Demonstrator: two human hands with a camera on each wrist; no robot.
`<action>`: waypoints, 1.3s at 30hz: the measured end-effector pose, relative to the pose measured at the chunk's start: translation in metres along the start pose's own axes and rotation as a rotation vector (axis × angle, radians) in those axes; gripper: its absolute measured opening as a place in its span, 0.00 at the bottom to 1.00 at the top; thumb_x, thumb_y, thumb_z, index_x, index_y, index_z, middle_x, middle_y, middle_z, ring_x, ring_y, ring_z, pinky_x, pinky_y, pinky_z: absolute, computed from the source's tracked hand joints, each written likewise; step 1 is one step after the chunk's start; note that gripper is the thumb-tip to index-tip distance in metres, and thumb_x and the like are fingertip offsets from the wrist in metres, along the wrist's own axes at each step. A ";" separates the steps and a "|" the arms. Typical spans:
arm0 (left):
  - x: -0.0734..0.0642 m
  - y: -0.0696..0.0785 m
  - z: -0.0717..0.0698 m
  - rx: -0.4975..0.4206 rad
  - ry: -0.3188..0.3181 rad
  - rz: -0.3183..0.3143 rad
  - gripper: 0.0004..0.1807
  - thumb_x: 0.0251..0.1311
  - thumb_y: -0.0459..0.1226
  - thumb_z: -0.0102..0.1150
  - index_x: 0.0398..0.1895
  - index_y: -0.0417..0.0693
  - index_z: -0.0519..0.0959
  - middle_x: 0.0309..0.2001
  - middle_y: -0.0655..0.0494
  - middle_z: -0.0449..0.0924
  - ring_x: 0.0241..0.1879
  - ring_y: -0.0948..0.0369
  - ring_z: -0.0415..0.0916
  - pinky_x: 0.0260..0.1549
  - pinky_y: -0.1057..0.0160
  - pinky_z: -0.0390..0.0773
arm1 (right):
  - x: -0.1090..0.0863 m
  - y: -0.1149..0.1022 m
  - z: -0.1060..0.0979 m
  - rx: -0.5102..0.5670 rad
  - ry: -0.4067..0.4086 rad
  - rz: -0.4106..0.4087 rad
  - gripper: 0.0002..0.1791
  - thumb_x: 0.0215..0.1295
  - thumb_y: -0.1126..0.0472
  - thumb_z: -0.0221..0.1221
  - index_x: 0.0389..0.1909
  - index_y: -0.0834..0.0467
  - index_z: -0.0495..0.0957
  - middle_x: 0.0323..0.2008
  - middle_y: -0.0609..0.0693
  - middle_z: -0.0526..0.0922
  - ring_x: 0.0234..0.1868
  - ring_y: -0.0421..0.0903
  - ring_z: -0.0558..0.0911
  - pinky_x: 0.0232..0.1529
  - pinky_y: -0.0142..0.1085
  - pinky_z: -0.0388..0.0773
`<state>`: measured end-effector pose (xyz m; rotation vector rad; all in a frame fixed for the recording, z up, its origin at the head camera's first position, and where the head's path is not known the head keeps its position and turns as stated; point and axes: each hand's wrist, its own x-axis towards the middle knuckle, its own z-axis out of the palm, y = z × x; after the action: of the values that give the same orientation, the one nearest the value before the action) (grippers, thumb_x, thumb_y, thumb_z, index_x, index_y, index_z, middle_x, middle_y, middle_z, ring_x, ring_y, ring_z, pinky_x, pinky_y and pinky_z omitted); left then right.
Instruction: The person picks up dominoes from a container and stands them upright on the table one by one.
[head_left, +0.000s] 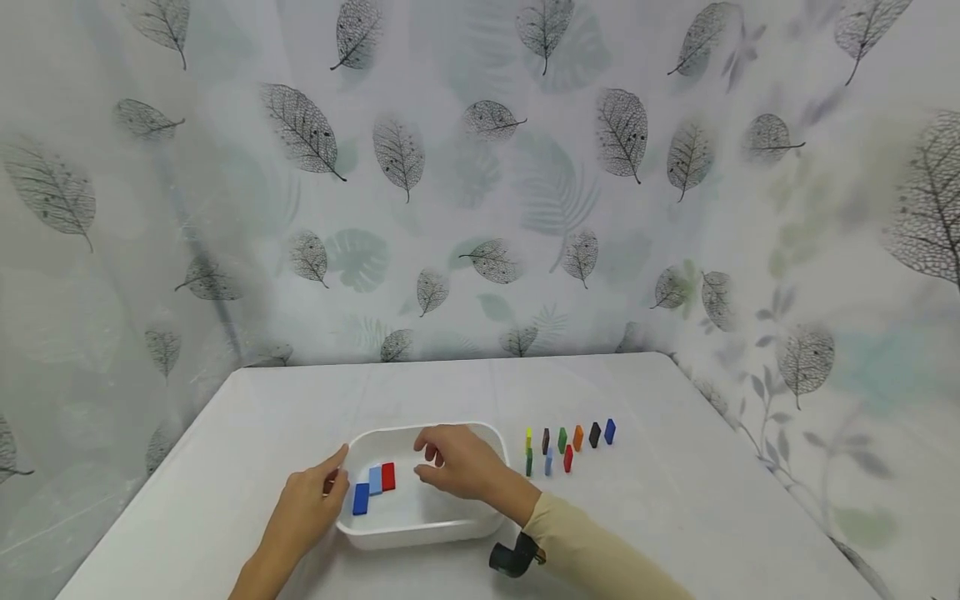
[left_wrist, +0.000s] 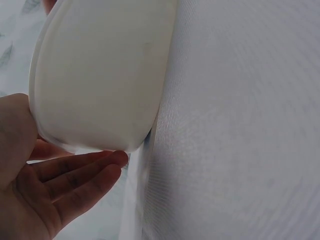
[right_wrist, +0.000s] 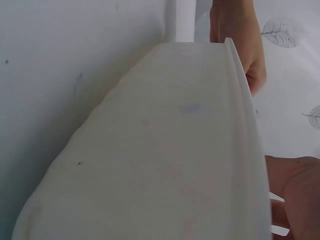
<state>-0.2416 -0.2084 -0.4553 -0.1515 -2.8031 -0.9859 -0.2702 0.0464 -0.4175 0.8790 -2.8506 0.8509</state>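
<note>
A white tray (head_left: 420, 533) stands on the table. Inside it, toward the left, lie a dark blue domino (head_left: 361, 499), a light blue domino (head_left: 376, 481) and a red domino (head_left: 388, 477). My left hand (head_left: 305, 504) holds the tray's left end, thumb at the rim; the left wrist view shows fingers (left_wrist: 85, 182) against the outer wall. Over the middle of the tray hovers my right hand (head_left: 465, 462), its fingers bent with a gap to the thumb and nothing visible between them. The tray's wall hides much of that hand in the right wrist view.
Right of the tray, several coloured dominoes stand upright in two rows, among them yellow (head_left: 528, 439), orange (head_left: 578, 438), black (head_left: 595, 435) and red (head_left: 567, 458). A white table (head_left: 690, 517) carries everything. A leaf-patterned curtain (head_left: 465, 208) hangs behind it.
</note>
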 end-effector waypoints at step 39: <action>-0.002 0.002 -0.003 0.022 0.015 0.058 0.26 0.71 0.33 0.57 0.69 0.30 0.73 0.44 0.40 0.87 0.40 0.51 0.85 0.44 0.48 0.86 | 0.040 -0.020 0.058 -0.313 -0.196 0.017 0.09 0.65 0.53 0.72 0.32 0.49 0.81 0.25 0.41 0.73 0.28 0.37 0.71 0.25 0.28 0.70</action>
<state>-0.2391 -0.2090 -0.4526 -0.2201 -2.7790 -0.9387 -0.2861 -0.0175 -0.4492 0.9412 -3.0401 0.3168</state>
